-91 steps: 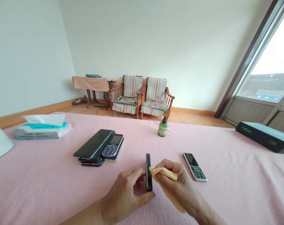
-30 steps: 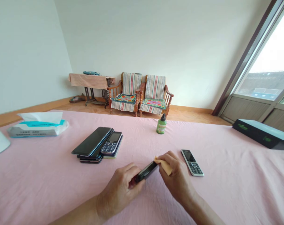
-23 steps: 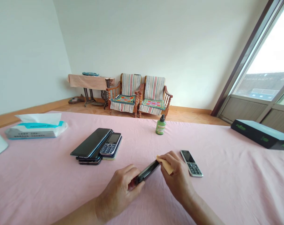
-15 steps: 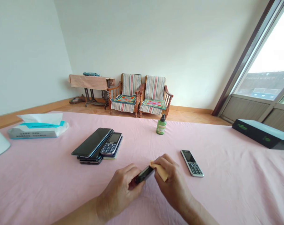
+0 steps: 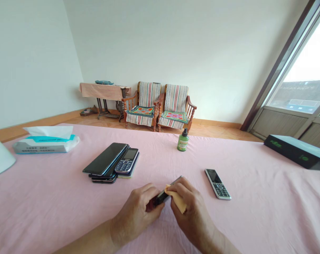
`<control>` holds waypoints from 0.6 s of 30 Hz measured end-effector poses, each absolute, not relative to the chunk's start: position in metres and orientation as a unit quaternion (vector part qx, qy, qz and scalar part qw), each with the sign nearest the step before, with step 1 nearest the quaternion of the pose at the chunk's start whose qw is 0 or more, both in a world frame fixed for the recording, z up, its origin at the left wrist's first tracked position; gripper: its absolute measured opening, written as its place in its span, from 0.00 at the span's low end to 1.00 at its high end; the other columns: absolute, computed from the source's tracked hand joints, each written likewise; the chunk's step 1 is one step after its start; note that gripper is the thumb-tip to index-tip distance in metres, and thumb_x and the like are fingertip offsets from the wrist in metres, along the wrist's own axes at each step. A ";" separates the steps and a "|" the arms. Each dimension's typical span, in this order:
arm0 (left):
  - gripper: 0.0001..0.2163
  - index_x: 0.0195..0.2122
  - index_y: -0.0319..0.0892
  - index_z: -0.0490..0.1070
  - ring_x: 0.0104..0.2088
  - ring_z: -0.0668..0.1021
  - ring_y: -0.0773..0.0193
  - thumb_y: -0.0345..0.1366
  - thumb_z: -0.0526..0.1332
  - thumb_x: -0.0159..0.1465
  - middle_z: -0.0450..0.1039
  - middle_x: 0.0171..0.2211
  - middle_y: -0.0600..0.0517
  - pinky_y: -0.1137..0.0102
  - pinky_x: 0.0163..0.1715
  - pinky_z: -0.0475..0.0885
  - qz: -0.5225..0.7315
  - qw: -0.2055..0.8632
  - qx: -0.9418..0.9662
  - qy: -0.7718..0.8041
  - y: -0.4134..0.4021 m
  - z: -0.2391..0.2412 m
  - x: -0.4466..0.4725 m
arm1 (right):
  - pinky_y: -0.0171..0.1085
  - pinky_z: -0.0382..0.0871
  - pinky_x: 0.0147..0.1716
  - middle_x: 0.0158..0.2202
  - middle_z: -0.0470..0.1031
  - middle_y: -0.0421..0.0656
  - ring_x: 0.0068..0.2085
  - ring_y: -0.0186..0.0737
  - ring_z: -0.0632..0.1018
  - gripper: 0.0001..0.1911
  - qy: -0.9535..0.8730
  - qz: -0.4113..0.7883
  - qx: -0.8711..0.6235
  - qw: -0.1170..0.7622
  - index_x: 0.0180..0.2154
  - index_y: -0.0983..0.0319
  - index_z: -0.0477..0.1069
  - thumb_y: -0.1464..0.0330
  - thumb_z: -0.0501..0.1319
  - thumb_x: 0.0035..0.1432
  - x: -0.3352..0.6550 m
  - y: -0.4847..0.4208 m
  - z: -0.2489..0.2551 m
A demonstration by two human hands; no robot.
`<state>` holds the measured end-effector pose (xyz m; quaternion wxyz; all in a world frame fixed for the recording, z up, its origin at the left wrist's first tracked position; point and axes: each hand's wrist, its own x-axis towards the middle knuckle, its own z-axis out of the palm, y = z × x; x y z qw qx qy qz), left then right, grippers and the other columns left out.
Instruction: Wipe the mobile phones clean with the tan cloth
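My left hand [image 5: 139, 213] grips the near end of a small dark phone [image 5: 161, 197], held tilted just above the pink tablecloth [image 5: 56, 208]. My right hand [image 5: 191, 215] pinches a folded yellow cloth [image 5: 176, 199] against the phone's middle, covering most of it. Only the phone's near part and far tip show between my fingers.
A keypad phone [image 5: 218, 184] lies to the right of my hands. A stack of phones [image 5: 111, 162] sits at left centre, a tissue pack [image 5: 46, 144] far left, a green spray bottle [image 5: 183, 141] at the back, a dark box [image 5: 297, 151] at the right edge.
The phone went from standing on edge to tilted flat. My right hand slid the cloth along it toward my left hand, from the far tip to the middle.
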<state>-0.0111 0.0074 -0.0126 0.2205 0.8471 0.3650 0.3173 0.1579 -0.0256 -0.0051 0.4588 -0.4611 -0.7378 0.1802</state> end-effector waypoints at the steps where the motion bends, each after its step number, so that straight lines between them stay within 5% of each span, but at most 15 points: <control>1: 0.05 0.27 0.41 0.66 0.25 0.69 0.68 0.28 0.58 0.59 0.63 0.24 0.57 0.75 0.24 0.61 0.317 0.222 0.847 0.365 0.008 -0.013 -0.011 | 0.34 0.68 0.34 0.33 0.69 0.43 0.34 0.36 0.73 0.15 -0.745 0.183 -0.453 0.455 0.35 0.60 0.71 0.82 0.54 0.51 0.157 -0.026 -0.005; 18: 0.06 0.25 0.41 0.66 0.25 0.69 0.69 0.24 0.59 0.56 0.63 0.23 0.58 0.76 0.25 0.61 0.326 0.247 0.831 0.377 0.010 -0.012 -0.008 | 0.33 0.68 0.33 0.35 0.69 0.43 0.34 0.36 0.73 0.15 -0.784 0.196 -0.415 0.418 0.38 0.61 0.71 0.82 0.53 0.53 0.157 -0.028 -0.003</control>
